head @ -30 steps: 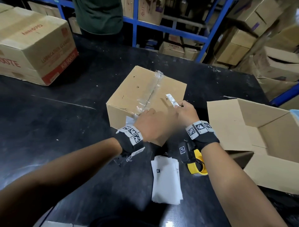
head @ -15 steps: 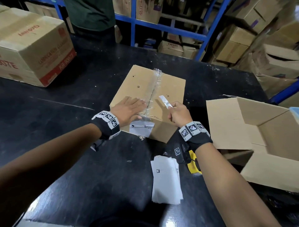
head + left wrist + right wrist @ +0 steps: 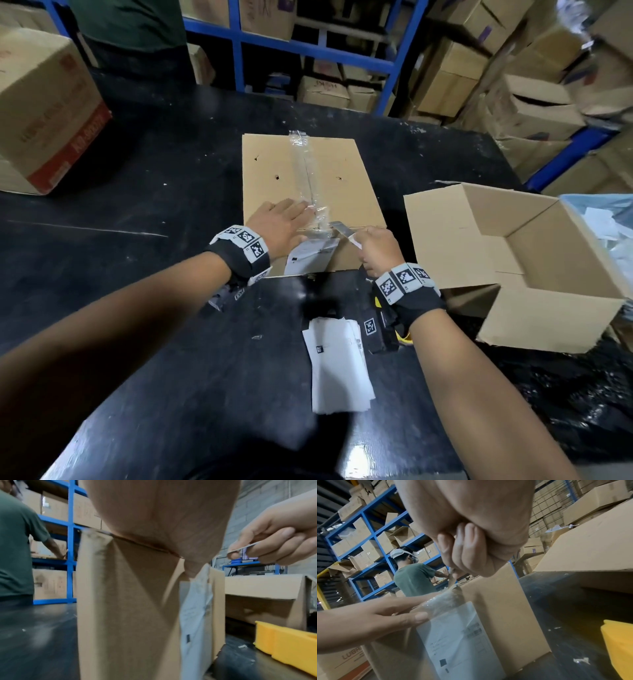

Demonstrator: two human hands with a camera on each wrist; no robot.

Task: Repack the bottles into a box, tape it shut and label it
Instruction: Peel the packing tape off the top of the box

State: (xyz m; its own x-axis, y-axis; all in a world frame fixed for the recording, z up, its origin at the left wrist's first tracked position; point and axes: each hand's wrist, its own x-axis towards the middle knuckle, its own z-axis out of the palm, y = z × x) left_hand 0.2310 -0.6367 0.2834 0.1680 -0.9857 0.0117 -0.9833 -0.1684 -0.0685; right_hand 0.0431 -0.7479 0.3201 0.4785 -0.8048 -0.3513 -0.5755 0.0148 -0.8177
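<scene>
Box (image 3: 308,192) sits shut and taped on the black table (image 3: 137,222), a white label (image 3: 310,255) on its near side. Left hand (image 3: 279,226) lies flat on the lid, fingers straight, thumb by the label. Right hand (image 3: 378,251) pinches a thin strip (image 3: 346,233) above the near edge. Open empty carton (image 3: 513,260) stands just right.

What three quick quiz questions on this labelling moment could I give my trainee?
1. True or false: the left hand lies flat on the taped box.
2. The right hand pinches: A) tape dispenser B) thin white strip C) bottle.
3. Where is the label stuck on that box?

Key: 1 true. 2 B. 3 On the side wall facing the person, under clear tape.
</scene>
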